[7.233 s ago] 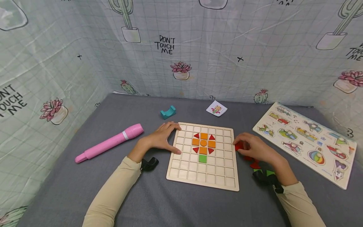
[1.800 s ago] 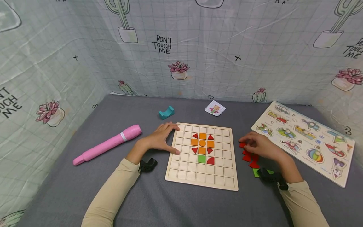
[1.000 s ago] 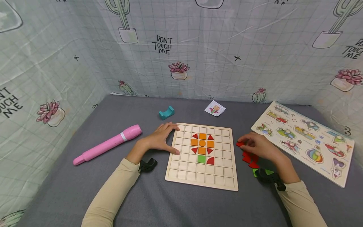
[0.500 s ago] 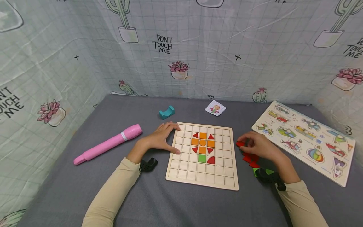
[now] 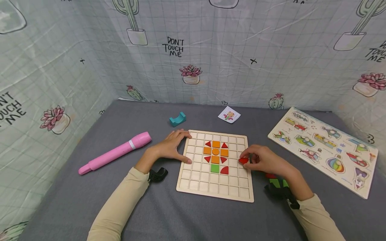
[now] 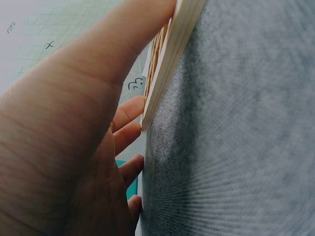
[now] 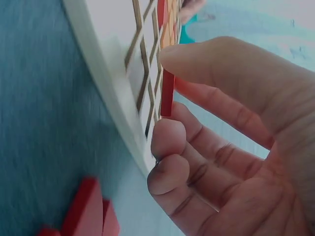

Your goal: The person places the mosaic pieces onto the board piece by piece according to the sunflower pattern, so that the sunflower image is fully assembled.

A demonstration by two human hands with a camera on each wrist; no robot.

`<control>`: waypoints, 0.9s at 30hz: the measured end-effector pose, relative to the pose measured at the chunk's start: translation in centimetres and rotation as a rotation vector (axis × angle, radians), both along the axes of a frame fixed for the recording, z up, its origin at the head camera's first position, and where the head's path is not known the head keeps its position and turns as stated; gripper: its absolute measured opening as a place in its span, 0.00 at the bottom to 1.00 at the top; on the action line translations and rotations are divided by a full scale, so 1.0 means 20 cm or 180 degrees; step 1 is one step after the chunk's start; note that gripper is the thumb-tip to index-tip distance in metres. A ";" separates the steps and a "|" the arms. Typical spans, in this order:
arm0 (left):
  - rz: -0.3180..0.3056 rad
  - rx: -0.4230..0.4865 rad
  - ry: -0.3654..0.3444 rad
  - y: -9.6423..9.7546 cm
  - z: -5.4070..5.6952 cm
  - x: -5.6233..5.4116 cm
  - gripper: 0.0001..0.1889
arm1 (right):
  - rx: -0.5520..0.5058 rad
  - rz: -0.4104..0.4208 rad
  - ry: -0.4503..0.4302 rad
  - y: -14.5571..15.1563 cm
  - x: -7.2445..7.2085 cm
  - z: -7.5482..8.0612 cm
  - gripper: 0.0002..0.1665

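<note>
My left hand [image 5: 169,147] is spread at the left edge of the wooden grid board [image 5: 208,185], thumb and fingertips resting on its rim. In the left wrist view, the thumb and fingers [image 6: 129,110] meet the board's side. My right hand [image 5: 266,160] pinches a red tile [image 5: 243,160] between thumb and fingers, over the board's right columns. In the right wrist view this tile [image 7: 168,93] shows edge-on. On the board, orange squares surround an orange circle [image 5: 215,151], with red triangles at the corners. A green square [image 5: 214,168] and a red quarter-circle tile [image 5: 224,170] lie below.
Loose red tiles [image 5: 270,175] and green tiles [image 5: 275,182] lie partly hidden under the right wrist. A picture puzzle board [image 5: 324,147] is at right. Behind the grid board are a picture card [image 5: 229,114] and a teal curved block [image 5: 177,119]. A pink tube [image 5: 113,154] lies left.
My right hand has taken a red tile from the pile and moved left over the board. Earlier, a red quarter-circle tile came to lie beside the green square. The left hand stays put.
</note>
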State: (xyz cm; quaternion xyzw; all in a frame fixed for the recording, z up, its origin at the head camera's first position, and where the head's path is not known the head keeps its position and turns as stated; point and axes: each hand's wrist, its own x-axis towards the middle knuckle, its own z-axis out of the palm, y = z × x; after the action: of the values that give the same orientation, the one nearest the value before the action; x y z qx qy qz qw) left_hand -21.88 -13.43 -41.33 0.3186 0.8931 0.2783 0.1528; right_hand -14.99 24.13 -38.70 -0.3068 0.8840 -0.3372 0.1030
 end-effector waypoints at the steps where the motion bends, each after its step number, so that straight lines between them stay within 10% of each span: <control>1: -0.0003 0.0012 0.0008 0.00 0.00 0.00 0.46 | 0.0018 0.0023 -0.0040 -0.01 0.00 0.00 0.15; 27: 0.0003 0.0034 0.0007 0.00 0.01 0.00 0.46 | 0.0066 0.0278 -0.0191 -0.15 0.03 -0.04 0.14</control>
State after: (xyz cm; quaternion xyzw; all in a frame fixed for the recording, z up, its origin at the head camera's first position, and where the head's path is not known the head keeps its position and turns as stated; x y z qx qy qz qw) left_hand -21.80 -13.35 -41.22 0.3193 0.8919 0.2829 0.1500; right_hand -14.48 21.22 -39.51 -0.3338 0.8697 -0.3323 0.1472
